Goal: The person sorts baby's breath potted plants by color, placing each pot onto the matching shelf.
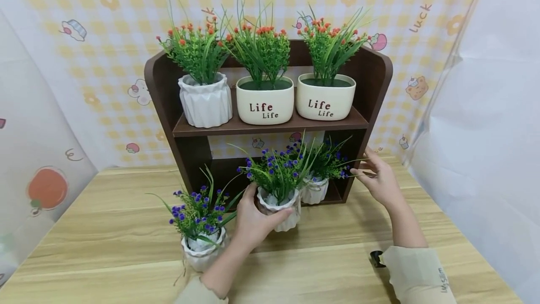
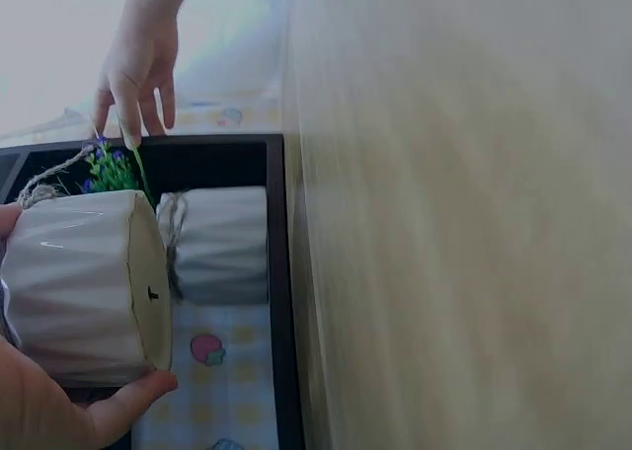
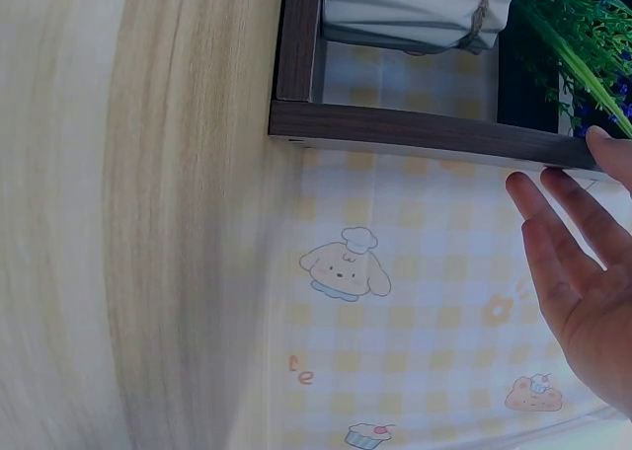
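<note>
A potted plant with purple flowers [image 1: 278, 172] is in my left hand [image 1: 255, 219], which grips its white pleated pot [image 2: 79, 287] around the side. That pot is raised in front of the lower shelf, its underside showing in the left wrist view. My right hand [image 1: 379, 182] is at the right side panel [image 3: 425, 132] of the dark brown shelf unit, thumb by the front edge and fingers fairly straight along the outside. A second purple-flowered plant in a white pot [image 1: 315, 191] stands on the lower shelf at the right, twine around it.
A third purple-flowered plant in a white pot [image 1: 202, 254] stands on the wooden table [image 1: 105, 238], left of my left forearm. Red-flowered plants fill the top shelf: one white pot [image 1: 205, 102] and two cream "Life" pots [image 1: 265, 102]. A small black object [image 1: 377, 259] lies near my right sleeve.
</note>
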### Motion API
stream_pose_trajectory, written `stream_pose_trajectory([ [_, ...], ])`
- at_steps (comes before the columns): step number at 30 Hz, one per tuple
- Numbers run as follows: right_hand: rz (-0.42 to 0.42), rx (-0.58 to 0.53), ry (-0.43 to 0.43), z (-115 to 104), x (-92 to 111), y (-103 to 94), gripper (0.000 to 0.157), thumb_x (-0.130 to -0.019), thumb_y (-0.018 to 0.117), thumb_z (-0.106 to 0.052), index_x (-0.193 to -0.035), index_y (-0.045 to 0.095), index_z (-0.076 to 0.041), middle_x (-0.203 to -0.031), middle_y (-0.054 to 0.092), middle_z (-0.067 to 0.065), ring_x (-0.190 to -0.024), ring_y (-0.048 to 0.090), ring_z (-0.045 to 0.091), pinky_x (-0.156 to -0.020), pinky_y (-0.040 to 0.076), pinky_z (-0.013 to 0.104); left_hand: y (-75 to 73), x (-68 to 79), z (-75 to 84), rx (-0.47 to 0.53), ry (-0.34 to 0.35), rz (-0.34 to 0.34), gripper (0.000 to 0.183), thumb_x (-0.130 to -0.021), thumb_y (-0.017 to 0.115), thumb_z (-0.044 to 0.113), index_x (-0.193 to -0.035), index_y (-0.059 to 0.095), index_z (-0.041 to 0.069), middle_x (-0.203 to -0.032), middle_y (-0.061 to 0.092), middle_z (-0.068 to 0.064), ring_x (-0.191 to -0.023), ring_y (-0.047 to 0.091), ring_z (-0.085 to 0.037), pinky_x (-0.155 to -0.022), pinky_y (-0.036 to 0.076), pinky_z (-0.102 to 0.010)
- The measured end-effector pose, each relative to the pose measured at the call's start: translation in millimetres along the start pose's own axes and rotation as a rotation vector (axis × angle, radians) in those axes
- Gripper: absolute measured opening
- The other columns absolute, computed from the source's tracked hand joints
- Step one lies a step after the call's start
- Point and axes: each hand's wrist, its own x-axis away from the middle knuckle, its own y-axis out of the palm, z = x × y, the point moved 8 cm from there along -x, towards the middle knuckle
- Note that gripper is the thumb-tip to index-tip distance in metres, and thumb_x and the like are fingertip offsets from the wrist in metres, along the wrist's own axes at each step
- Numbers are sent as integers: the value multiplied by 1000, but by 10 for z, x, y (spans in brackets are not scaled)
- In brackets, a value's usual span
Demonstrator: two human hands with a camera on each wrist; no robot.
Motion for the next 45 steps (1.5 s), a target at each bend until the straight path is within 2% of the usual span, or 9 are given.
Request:
stream_pose_trajectory([
  [6, 9, -28, -15, -3, 0, -9, 68, -86, 65, 14, -148, 41, 3, -108, 53, -31, -93, 58, -16, -83, 50, 4, -21, -97, -21, -3, -13, 23, 81, -67, 93, 28, -134, 51, 9, -125, 62, -13, -113, 63, -28, -92, 55, -45],
  [9, 9, -24, -19, -4, 1, -9, 68, -87, 66, 13, -149, 40, 1, -108, 54, -31, -93, 59, -16, -83, 50, 4, -27, -134, -42, -37, -28, 31, 83, -66, 93, 28, -135, 50, 10, -127, 62, -13, -115, 63, -30, -93, 55, -47],
  [16, 1, 19, 6, 23, -2, -8, 71, -88, 69, 6, -151, 40, -3, -108, 53, -26, -94, 57, -17, -82, 49, 4, -41, -244, -118, -130, -18, 53, 86, -64, 94, 31, -135, 50, 9, -128, 63, -15, -119, 61, -35, -96, 53, -52],
  [27, -3, 15, 23, 29, -1, -7, 71, -88, 70, 4, -152, 39, -5, -107, 53, -28, -94, 57, -17, -83, 49, 4, 18, -352, -295, -177, -120, 57, 95, -65, 94, 30, -144, 46, 5, -134, 60, -19, -124, 58, -38, -100, 51, -53],
  [35, 3, 19, 18, 25, -3, -9, 70, -88, 70, 5, -151, 40, -4, -106, 52, -30, -93, 56, -18, -82, 49, 3, 55, -423, -384, -183, -177, 36, 98, -69, 92, 26, -148, 40, 4, -139, 56, -20, -128, 55, -39, -103, 49, -54],
  [40, 1, 15, 15, 18, -4, -12, 70, -88, 70, 5, -151, 40, -3, -108, 53, -26, -93, 56, -18, -82, 49, 3, 90, -459, -435, -158, -207, 18, 97, -70, 91, 25, -149, 39, 5, -142, 54, -19, -131, 53, -39, -105, 47, -54],
  [45, -5, 8, 32, 34, 2, 3, 70, -89, 67, 7, -152, 39, -4, -109, 52, -27, -94, 56, -18, -82, 49, 4, 87, -494, -477, -124, -226, 38, 96, -71, 91, 21, -150, 37, 6, -144, 52, -18, -133, 50, -39, -107, 45, -54],
])
